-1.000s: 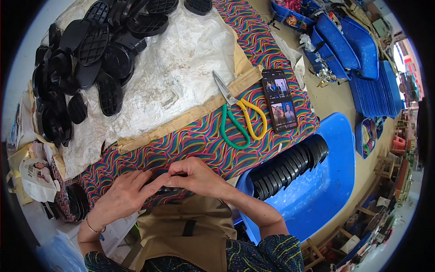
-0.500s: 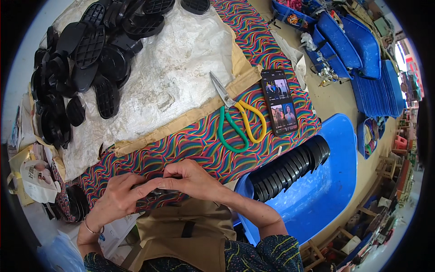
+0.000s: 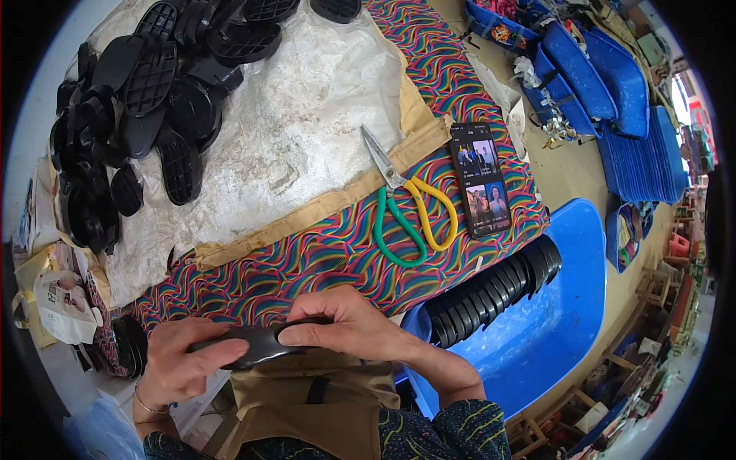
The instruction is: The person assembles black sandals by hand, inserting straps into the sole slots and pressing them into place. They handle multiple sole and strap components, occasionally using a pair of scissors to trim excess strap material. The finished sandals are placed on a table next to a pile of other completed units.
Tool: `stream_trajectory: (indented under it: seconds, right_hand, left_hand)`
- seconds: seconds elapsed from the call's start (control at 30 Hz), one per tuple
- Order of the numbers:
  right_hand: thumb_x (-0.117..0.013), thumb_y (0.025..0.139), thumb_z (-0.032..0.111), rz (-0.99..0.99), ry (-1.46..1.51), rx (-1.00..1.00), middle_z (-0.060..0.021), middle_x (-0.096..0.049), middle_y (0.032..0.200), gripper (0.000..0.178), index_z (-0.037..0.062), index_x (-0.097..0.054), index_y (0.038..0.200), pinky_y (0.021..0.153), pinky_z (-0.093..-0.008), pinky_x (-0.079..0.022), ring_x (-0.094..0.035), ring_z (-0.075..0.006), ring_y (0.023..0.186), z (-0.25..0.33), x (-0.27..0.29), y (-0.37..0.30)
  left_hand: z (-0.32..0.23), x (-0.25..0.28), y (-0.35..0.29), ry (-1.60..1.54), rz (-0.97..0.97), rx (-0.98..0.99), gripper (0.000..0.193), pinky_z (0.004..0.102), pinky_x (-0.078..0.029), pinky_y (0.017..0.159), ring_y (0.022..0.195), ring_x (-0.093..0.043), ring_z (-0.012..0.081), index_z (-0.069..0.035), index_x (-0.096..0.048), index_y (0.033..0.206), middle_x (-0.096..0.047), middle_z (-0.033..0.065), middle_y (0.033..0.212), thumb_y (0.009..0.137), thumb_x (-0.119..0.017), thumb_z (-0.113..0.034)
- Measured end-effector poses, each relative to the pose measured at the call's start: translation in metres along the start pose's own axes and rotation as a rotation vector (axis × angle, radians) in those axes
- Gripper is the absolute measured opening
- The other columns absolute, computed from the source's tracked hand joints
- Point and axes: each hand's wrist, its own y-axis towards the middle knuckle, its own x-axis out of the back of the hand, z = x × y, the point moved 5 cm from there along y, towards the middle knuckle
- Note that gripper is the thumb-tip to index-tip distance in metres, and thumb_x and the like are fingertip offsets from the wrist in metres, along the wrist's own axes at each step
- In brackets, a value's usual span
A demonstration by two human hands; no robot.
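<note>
In front of my apron, a glossy black shoe sole (image 3: 264, 346) lies between my two hands, held level close to the table edge. My left hand (image 3: 180, 354) grips its left end, thumb along the top. The other end is in my right hand (image 3: 341, 326), with the thumb pressed on its upper face and the fingers curled behind. Beyond the hands, scissors (image 3: 392, 180) with one green and one yellow handle lie spread on the patterned cloth (image 3: 322, 257). A phone (image 3: 483, 180) with a lit screen rests to their right.
Black soles (image 3: 149, 77) are heaped on a white woven sack (image 3: 307, 100) at the far left. Right of the table, a blue tub (image 3: 571, 307) holds a row of black soles (image 3: 494, 287). More blue tubs (image 3: 579, 73) stand on the floor at the far right.
The sole, mostly hidden under my hands before, now shows clearly between them. My hands have moved apart and slightly toward my body. The view has shifted a little.
</note>
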Motion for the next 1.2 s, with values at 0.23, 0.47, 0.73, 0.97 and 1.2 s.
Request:
stream_trajectory:
  seconds: [0.23, 0.47, 0.73, 0.97, 1.2]
  right_hand:
    - [-0.069, 0.094, 0.019, -0.101, 0.259, -0.103, 0.0060, -0.060, 0.077, 0.018, 0.0072, -0.061, 0.104, 0.053, -0.0191, -0.034, -0.047, 0.0007, 0.065, 0.000, 0.007, -0.023]
    - [-0.063, 0.097, 0.010, -0.080, 0.364, -0.013, 0.0058, -0.057, 0.089, 0.012, 0.0072, -0.059, 0.109, 0.068, -0.0178, -0.041, -0.050, 0.0017, 0.079, -0.010, -0.006, -0.043]
    - [-0.060, 0.098, 0.008, -0.207, 0.050, 0.048, -0.0016, -0.063, 0.084, 0.014, 0.0066, -0.056, 0.111, 0.068, -0.0255, -0.046, -0.059, -0.0062, 0.079, -0.011, -0.013, -0.044]
    - [-0.061, 0.094, 0.002, -0.345, -0.329, 0.026, 0.0002, -0.063, 0.077, 0.011, 0.0039, -0.062, 0.106, 0.056, -0.0222, -0.044, -0.056, -0.0044, 0.062, -0.002, 0.016, -0.056]
    - [-0.065, 0.086, -0.005, -0.948, -0.672, 0.305, -0.0102, -0.067, 0.089, 0.021, -0.0016, -0.064, 0.106, 0.062, -0.0259, -0.051, -0.064, -0.0131, 0.068, 0.021, 0.076, -0.103]
  left_hand:
    - [0.015, -0.006, -0.021, -0.330, -0.205, 0.157, 0.016, 0.0297, -0.050, 0.055, 0.064, -0.067, 0.0233, -0.008, -0.073, 0.098, -0.069, 0.0118, 0.076, 0.090, -0.067, -0.021]
    - [0.021, -0.018, -0.044, -0.505, -0.442, 0.337, 0.029, 0.0282, -0.051, 0.065, 0.072, -0.067, 0.0205, 0.000, -0.071, 0.092, -0.070, 0.0105, 0.081, 0.078, -0.081, -0.023]
    - [0.034, -0.050, -0.046, -0.732, -0.623, 0.572, 0.034, 0.0270, -0.049, 0.080, 0.086, -0.064, 0.0162, 0.003, -0.068, 0.102, -0.067, 0.0092, 0.097, 0.071, -0.077, -0.009]
    - [0.048, -0.065, -0.044, -0.827, -0.748, 0.612, 0.037, 0.0263, -0.046, 0.087, 0.093, -0.061, 0.0140, 0.004, -0.065, 0.112, -0.065, 0.0073, 0.104, 0.079, -0.076, -0.010]
    - [0.049, -0.081, -0.049, -0.873, -0.570, 0.587, 0.036, 0.0267, -0.048, 0.083, 0.092, -0.062, 0.0150, 0.005, -0.065, 0.112, -0.066, 0.0091, 0.104, 0.080, -0.075, -0.007]
